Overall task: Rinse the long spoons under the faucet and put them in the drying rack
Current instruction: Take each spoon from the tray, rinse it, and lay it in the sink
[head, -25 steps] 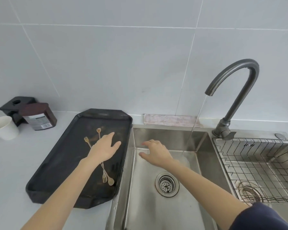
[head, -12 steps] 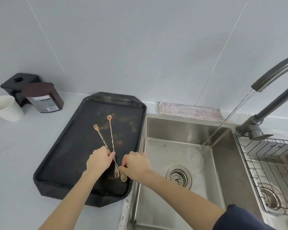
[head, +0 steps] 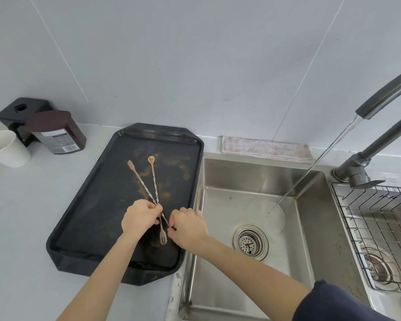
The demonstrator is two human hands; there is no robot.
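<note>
Two long twisted-handle spoons lie crossed on the stained black tray [head: 83, 205]. One spoon [head: 153, 179] has a small bowl at its far end and a fork tip at its near end. My left hand [head: 138, 217] pinches it at the crossing. The other spoon [head: 139, 179] shows a fork tip at its far left end. Its near end is hidden inside my right hand [head: 188, 229], which is closed around it. Water runs from the grey faucet [head: 380, 98] into the steel sink [head: 248, 198]. The wire drying rack [head: 380, 228] sits over the right basin.
A white paper cup [head: 5, 147], a brown container [head: 56, 133] and a black holder [head: 21, 110] stand at the back left of the counter. A folded pink cloth [head: 264, 148] lies behind the sink. The sink drain [head: 250, 242] is open.
Both hands came down from hovering and closed on the spoons on the tray. My right hand moved left from over the sink and now covers one spoon's near end.
</note>
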